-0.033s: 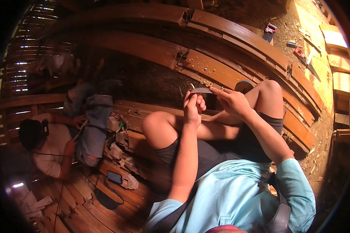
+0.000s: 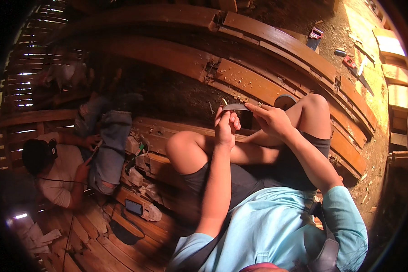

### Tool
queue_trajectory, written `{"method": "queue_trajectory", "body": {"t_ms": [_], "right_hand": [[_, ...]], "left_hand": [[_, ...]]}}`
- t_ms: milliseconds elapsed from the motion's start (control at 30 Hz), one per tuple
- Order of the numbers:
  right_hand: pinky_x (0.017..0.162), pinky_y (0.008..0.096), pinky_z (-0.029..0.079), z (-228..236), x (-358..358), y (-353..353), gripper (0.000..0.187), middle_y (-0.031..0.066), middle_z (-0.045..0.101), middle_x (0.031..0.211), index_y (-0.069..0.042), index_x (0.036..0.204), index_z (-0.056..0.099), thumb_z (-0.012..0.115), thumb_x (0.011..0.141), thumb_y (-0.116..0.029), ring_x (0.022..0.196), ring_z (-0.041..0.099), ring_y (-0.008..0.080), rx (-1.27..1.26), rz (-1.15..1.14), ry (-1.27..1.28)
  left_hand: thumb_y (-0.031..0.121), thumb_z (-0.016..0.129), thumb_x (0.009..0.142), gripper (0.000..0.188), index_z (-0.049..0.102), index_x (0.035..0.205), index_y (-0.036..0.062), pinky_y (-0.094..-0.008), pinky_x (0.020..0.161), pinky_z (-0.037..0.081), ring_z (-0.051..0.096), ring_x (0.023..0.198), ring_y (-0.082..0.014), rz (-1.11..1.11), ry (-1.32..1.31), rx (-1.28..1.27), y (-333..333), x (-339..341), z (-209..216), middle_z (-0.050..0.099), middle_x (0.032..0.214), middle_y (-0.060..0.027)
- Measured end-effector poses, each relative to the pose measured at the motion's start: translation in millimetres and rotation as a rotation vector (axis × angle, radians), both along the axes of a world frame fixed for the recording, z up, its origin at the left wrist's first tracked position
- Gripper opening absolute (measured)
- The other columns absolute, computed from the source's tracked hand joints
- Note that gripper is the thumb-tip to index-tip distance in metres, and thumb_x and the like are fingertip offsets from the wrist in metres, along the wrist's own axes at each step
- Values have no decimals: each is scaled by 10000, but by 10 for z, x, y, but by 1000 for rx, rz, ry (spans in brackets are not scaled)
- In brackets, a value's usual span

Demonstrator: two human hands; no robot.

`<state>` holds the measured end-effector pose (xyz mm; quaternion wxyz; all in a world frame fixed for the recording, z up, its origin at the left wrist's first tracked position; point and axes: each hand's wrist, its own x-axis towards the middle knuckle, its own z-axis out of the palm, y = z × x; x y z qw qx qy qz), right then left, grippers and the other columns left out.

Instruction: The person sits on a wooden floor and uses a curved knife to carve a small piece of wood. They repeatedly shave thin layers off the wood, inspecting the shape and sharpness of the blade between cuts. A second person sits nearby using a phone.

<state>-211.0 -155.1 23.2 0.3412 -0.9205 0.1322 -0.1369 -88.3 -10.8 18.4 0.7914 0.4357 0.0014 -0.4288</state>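
Observation:
A curved grey metal blade (image 2: 235, 107) spans the gap between my two hands, above my crossed legs. My left hand (image 2: 225, 127) is closed, with its thumb and forefinger at the blade's left end. A small pale sliver (image 2: 225, 101) shows just above those fingertips; I cannot tell whether the hand grips it. At the other end of the blade, my right hand (image 2: 273, 118) is closed on it, the forefinger stretched along its end. My palm hides any handle there.
Long brown planks (image 2: 254, 79) with scattered shavings run beyond my knees. At far right lie two red-handled saws (image 2: 315, 37). A round dark disc (image 2: 285, 100) is beside my right knee. On the left sits another person (image 2: 63, 170), holding something; a phone (image 2: 133, 207) lies nearby.
The blade has turned slightly, so its flat face shows a little more. Both hands stay in nearly the same place.

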Motion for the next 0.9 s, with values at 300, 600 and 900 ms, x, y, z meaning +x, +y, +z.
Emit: {"method": "queue_trajectory", "body": {"t_ms": [300,600,900], "right_hand": [[560,418,511,29,-19,-42,446,101,602,774,-248,1290,553,596,860,-139,665,625,320,-71,-28,45],[549,410,504,-13,22,-82,482,111,609,792,-217,1305,543,605,842,-100,667,623,328,-65,-46,33],[559,418,502,3,-10,-67,424,112,625,803,-230,1274,575,600,864,-125,662,620,338,-53,-4,19]], "left_hand": [[240,457,999,174,463,878,115,-218,470,365,397,530,-61,-42,-16,47,-34,-121,-3,392,649,38],[279,462,1005,217,491,899,92,-172,432,335,394,507,-29,-15,-341,251,-99,-206,-139,453,676,38],[196,440,991,173,506,906,61,-190,426,373,436,501,-42,46,-436,416,-105,-136,-160,494,686,17]]}}
